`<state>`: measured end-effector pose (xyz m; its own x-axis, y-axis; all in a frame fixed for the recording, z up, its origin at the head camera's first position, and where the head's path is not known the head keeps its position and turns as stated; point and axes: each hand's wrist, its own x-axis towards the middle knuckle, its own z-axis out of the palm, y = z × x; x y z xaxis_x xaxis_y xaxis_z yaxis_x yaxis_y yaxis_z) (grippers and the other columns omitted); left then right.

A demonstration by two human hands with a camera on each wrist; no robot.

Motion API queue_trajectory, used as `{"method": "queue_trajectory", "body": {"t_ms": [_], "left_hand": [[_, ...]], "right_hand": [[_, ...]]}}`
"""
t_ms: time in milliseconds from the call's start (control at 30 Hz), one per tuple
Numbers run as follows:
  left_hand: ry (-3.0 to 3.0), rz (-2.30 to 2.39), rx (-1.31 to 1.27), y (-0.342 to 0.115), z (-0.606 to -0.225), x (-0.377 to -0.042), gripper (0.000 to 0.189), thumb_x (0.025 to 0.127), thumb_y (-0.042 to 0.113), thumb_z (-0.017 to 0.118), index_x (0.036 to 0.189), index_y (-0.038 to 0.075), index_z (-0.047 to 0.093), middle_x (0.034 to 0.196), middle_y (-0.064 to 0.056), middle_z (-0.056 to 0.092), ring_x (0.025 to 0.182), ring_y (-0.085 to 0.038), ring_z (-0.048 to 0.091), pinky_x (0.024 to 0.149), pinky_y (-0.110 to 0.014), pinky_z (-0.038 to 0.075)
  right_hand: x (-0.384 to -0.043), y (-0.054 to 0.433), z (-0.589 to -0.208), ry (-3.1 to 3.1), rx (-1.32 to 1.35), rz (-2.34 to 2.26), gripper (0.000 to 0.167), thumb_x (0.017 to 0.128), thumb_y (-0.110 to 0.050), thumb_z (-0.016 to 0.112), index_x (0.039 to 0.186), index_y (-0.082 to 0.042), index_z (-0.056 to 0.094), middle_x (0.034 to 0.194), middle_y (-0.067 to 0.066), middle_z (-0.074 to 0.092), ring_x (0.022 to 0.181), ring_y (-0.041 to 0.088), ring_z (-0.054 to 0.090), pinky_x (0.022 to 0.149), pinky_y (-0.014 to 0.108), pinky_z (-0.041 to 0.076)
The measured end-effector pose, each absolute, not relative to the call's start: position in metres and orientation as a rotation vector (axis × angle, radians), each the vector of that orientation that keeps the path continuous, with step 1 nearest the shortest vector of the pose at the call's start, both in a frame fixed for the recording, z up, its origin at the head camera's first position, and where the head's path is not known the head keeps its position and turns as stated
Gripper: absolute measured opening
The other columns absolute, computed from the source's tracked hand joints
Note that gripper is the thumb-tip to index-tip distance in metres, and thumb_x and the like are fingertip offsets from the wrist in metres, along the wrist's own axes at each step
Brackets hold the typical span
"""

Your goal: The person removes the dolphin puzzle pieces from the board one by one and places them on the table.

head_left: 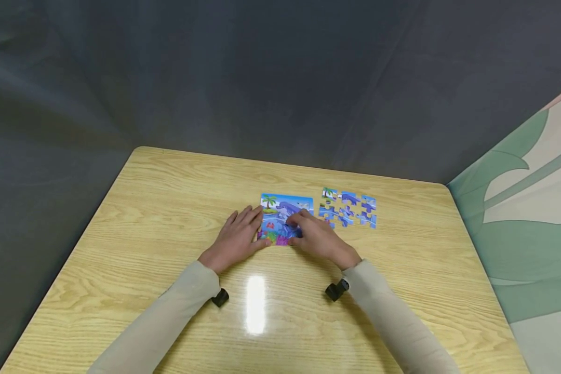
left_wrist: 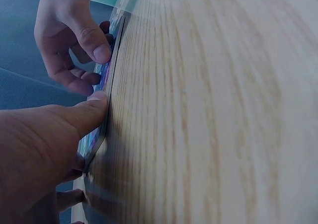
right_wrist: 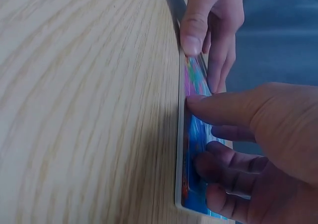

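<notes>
A flat puzzle board with a dolphin, a palm tree and sea plants lies on the wooden table. At its left edge is my left hand, fingers extended and the thumb resting by the lower left corner. My right hand bends over the lower right part of the picture. In the right wrist view, its thumb touches the near side of the board while its bent fingers meet the picture farther in. Whether a piece is between those fingertips I cannot tell. Loose puzzle pieces lie right of the board.
The pale wooden table has its far edge against a dark curtain. A wall with green leaf shapes stands along the right side. Light reflects off the table between the forearms.
</notes>
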<state>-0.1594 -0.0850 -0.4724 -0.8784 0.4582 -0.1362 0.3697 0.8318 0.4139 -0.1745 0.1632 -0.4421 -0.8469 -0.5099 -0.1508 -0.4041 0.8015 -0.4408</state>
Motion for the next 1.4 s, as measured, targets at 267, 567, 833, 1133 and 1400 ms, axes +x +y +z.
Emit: {"method": "queue_trajectory", "body": {"t_ms": [267,567,833,1133,1400], "left_hand": [[2.78,0.56,0.636,-0.0845,-0.4681,-0.1586,0.087,0.105,0.058,0.059,0.169,0.006,0.029,0.181,-0.007,0.019,0.169,-0.035,0.015,0.136,-0.062,0.015],[2.777,0.562,0.626,-0.0836,-0.4672,-0.1588,0.087,0.105,0.057,0.06,0.169,0.005,0.029,0.181,-0.007,0.02,0.169,-0.035,0.015,0.136,-0.062,0.015],[2.777,0.569,0.627,-0.0842,-0.4669,-0.158,0.087,0.105,0.057,0.06,0.168,0.005,0.03,0.181,-0.008,0.02,0.169,-0.035,0.015,0.136,-0.063,0.015],[2.78,0.581,0.625,-0.0849,-0.4689,-0.1582,0.087,0.105,0.057,0.061,0.168,0.005,0.031,0.18,-0.008,0.022,0.168,-0.036,0.016,0.136,-0.063,0.015],[2.785,0.576,0.636,-0.0842,-0.4683,-0.1571,0.087,0.105,0.057,0.061,0.168,0.005,0.032,0.18,-0.008,0.021,0.168,-0.036,0.016,0.136,-0.063,0.015]], "right_hand": [[-0.1778,0.1576,-0.4418,2.691,-0.698,-0.586,0.043,0.098,-0.021,0.079,0.137,-0.007,0.068,0.13,0.011,0.064,0.111,0.024,0.067,0.094,0.046,0.06],[-0.183,0.1586,-0.443,2.646,-0.695,-0.642,0.047,0.098,-0.022,0.08,0.139,-0.005,0.065,0.13,0.012,0.062,0.113,0.024,0.064,0.096,0.045,0.058],[-0.1825,0.1583,-0.4415,2.614,-0.672,-0.702,0.031,0.097,-0.019,0.08,0.123,-0.005,0.071,0.123,0.011,0.062,0.106,0.022,0.061,0.094,0.041,0.057],[-0.1839,0.1574,-0.4404,2.609,-0.679,-0.686,0.037,0.098,-0.02,0.08,0.128,-0.005,0.067,0.122,0.01,0.062,0.104,0.021,0.057,0.092,0.04,0.054],[-0.1847,0.1581,-0.438,2.579,-0.653,-0.677,0.039,0.099,-0.019,0.079,0.133,-0.006,0.065,0.127,0.012,0.06,0.109,0.023,0.059,0.096,0.043,0.055]]}}
